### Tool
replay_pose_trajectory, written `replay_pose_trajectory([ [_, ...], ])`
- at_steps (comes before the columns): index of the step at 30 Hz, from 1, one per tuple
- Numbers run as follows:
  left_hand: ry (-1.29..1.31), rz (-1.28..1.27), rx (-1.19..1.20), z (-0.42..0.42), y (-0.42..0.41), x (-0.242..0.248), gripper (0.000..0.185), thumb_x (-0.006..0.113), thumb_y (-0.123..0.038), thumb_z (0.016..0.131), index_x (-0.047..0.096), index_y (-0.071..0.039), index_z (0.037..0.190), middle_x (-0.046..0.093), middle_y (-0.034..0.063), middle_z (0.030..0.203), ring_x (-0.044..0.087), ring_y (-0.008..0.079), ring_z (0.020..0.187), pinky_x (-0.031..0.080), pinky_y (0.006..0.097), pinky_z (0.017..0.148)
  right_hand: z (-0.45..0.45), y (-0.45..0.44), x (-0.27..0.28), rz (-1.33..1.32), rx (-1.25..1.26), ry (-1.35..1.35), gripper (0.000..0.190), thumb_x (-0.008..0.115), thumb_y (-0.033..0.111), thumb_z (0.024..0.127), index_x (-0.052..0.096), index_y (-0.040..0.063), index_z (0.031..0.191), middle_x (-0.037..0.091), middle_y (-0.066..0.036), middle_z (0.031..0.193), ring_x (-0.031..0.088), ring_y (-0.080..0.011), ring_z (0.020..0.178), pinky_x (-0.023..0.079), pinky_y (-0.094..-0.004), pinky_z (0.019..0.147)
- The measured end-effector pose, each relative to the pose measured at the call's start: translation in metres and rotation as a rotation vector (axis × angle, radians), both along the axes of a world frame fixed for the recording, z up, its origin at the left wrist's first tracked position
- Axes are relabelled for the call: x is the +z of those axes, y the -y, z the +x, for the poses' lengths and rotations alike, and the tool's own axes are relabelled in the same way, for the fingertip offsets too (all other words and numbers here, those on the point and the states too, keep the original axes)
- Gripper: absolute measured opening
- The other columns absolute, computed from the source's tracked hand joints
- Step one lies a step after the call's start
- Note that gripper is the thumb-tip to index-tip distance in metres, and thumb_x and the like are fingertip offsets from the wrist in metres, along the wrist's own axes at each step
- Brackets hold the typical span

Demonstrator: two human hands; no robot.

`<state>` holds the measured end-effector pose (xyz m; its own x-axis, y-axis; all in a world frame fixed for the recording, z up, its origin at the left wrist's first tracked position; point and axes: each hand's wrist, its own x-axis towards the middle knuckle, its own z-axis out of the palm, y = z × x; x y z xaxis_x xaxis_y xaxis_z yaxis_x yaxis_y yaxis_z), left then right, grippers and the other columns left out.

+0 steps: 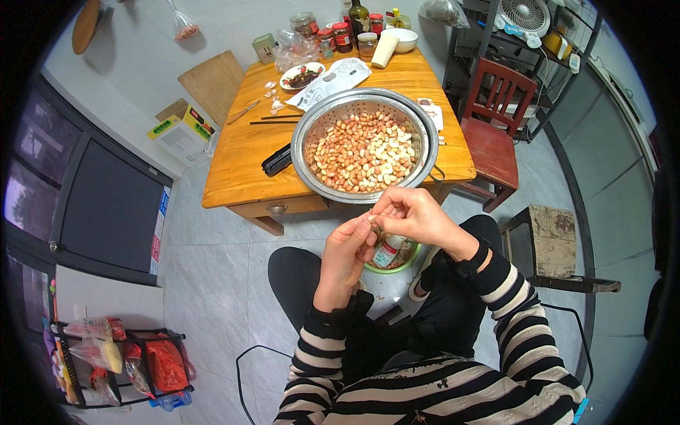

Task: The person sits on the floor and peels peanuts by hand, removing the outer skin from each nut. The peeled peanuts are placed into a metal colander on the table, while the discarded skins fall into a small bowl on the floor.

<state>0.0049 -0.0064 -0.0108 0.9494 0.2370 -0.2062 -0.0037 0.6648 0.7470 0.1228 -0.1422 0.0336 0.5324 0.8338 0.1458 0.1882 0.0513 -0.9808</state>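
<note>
Both my hands meet just below the near rim of a perforated metal colander [299, 154], fingertips pinched together. A small thing, seemingly a peanut, is between them; the fingers mostly hide it. My left hand [345, 260] has its fingers curled, and my right hand [419, 215] pinches from the other side. The colander sits at the table's near edge, full of peanuts [366, 151], some in reddish skins, others pale and peeled. Under my hands, between my legs, stands a green-rimmed basin [393, 270] with a white bottle [387, 252] and reddish bits in it.
On the wooden table [239, 180] lie black chopsticks [275, 122], a knife [243, 112], garlic cloves [276, 105], a white packet [334, 79] and a plate of food [302, 77]. Jars [342, 38] line the back. A red chair [491, 141] and wooden stool [552, 241] stand to the right.
</note>
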Motion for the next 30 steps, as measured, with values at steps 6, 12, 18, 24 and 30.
replay_pose_trajectory([
  [6, -0.008, -0.027, 0.019, 0.002, 0.001, 0.000, 0.025, 0.059, -0.017, 0.095, 0.062, -0.001, 0.113, 0.058, -0.0025, 0.076, 0.047, 0.0032, 0.057, 0.034, 0.0157, 0.048, 0.002, 0.001, -0.001, -0.013, 0.026, -0.182, 0.007, 0.061, 0.002, 0.085, 0.065, -0.001, 0.091, 0.065, -0.002, 0.078, 0.060, -0.0058, 0.073, 0.048, -0.0203, 0.065],
  [12, 0.054, -0.026, 0.061, 0.002, -0.003, -0.008, 0.018, 0.059, -0.015, 0.095, 0.061, -0.004, 0.109, 0.062, -0.0025, 0.091, 0.050, 0.0019, 0.069, 0.035, 0.0138, 0.051, 0.002, -0.002, -0.008, -0.024, -0.020, -0.069, 0.014, 0.060, 0.006, 0.085, 0.067, -0.001, 0.095, 0.065, -0.001, 0.078, 0.058, -0.0046, 0.070, 0.046, -0.0202, 0.062],
  [18, 0.042, -0.045, 0.112, 0.003, 0.000, -0.004, 0.013, 0.061, -0.012, 0.093, 0.062, -0.005, 0.103, 0.061, -0.0019, 0.087, 0.050, 0.0021, 0.069, 0.036, 0.0147, 0.051, 0.002, -0.003, -0.013, -0.008, -0.003, -0.104, 0.014, 0.057, 0.005, 0.088, 0.066, -0.001, 0.097, 0.063, 0.000, 0.079, 0.054, -0.0036, 0.064, 0.043, -0.0201, 0.054],
  [24, 0.051, 0.007, 0.168, 0.002, 0.000, -0.004, 0.012, 0.060, -0.010, 0.093, 0.062, -0.004, 0.104, 0.060, -0.0014, 0.085, 0.050, 0.0023, 0.067, 0.037, 0.0160, 0.052, 0.001, -0.003, -0.007, -0.051, -0.018, 0.001, 0.014, 0.063, 0.010, 0.090, 0.066, -0.002, 0.097, 0.062, 0.000, 0.077, 0.054, -0.0033, 0.064, 0.043, -0.0196, 0.054],
  [30, 0.044, -0.012, 0.179, 0.004, 0.004, -0.001, 0.015, 0.059, -0.008, 0.094, 0.062, -0.003, 0.108, 0.058, -0.0019, 0.081, 0.050, 0.0026, 0.066, 0.038, 0.0157, 0.053, 0.001, -0.006, -0.018, 0.013, -0.066, -0.071, 0.014, 0.063, 0.011, 0.091, 0.065, -0.002, 0.096, 0.062, 0.001, 0.076, 0.053, -0.0032, 0.062, 0.042, -0.0193, 0.052],
])
